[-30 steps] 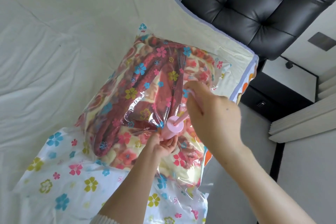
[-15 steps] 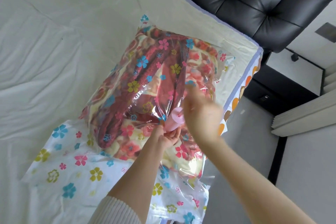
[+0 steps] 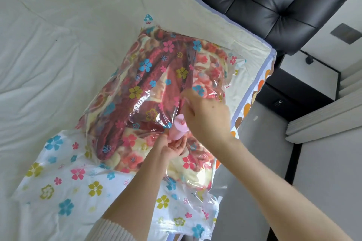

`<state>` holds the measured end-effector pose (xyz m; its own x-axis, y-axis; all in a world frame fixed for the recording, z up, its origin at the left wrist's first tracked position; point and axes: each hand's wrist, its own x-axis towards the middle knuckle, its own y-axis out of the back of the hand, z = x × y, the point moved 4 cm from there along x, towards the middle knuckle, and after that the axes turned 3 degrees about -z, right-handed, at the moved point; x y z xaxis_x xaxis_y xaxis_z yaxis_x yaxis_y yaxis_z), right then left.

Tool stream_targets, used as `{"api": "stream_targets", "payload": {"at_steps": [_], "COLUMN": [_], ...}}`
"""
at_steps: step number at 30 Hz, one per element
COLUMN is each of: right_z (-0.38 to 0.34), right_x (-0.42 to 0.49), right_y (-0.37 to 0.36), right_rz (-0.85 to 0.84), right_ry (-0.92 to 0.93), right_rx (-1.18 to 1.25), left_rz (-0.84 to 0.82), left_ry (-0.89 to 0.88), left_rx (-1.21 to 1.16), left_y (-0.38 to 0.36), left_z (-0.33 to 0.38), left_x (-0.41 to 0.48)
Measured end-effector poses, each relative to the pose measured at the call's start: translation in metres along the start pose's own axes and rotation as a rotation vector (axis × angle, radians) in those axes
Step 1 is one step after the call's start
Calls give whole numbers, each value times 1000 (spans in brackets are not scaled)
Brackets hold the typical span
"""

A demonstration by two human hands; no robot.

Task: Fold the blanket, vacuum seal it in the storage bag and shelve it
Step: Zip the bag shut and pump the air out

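Both hands grasp the pink pump (upright); bag lies lengthwise toward the headboard.

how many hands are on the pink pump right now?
2. The left hand grips the pink pump body from below, on the storage bag. The right hand holds the handle above it; the handle is mostly hidden by the fingers.

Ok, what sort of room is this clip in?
Most likely a bedroom: a wide bed with a wrinkled white sheet, a black tufted leather headboard, and a black bedside cabinet.
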<state>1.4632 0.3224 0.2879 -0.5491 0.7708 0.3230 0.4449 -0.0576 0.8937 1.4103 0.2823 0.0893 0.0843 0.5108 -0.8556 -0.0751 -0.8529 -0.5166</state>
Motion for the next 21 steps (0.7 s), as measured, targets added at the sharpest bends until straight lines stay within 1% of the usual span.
{"api": "stream_targets", "payload": {"at_steps": [2,3,4,5,6,7,8,9,10,12,13,14,15,16,17,18,20,21], "right_z": [-6,-2,4,5,4,3,4,4,2,-9,-7,0,5,7,9,12,6,-1], "right_x": [8,6,-2,-11,-20,-25,-23,-14,-4,9,9,4,-5,-16,-23,-23,-8,2], "right_y": [37,40,27,7,-19,-34,-35,-28,-10,35,42,31,13,-14,-33,-36,-15,9], "right_rz": [161,202,203,112,-45,-125,-169,-161,-111,113,195,192,126,12,-43,-70,-38,46], "right_ry": [-60,-110,-136,-144,-136,-105,-78,-45,-23,-26,-49,-73,-91,-74,-33,-9,21,20], "right_rx": [37,63,70,53,10,-47,-84,-89,-55,-31,1,54,96,96,43,-5,-26,-8], "left_rz": [12,12,9,17,25,30,24,14,15,37,41,41,51,58,56,49,36,39], "left_ry": [5,9,10,7,2,1,2,1,2,2,7,10,8,8,10,15,20,20], "left_rx": [11,12,11,9,14,29,50,53,51,58,59,53,46,46,52,61,51,52], "left_y": [0,-1,0,0,1,2,2,1,2,1,0,0,1,1,2,2,3,3], "left_z": [3,2,2,1,-1,-3,-3,-1,1,4,5,5,4,2,1,0,3,5], "left_x": [-3,-2,-1,-1,1,2,1,-1,-2,-4,-4,-2,0,2,3,4,3,2]}}
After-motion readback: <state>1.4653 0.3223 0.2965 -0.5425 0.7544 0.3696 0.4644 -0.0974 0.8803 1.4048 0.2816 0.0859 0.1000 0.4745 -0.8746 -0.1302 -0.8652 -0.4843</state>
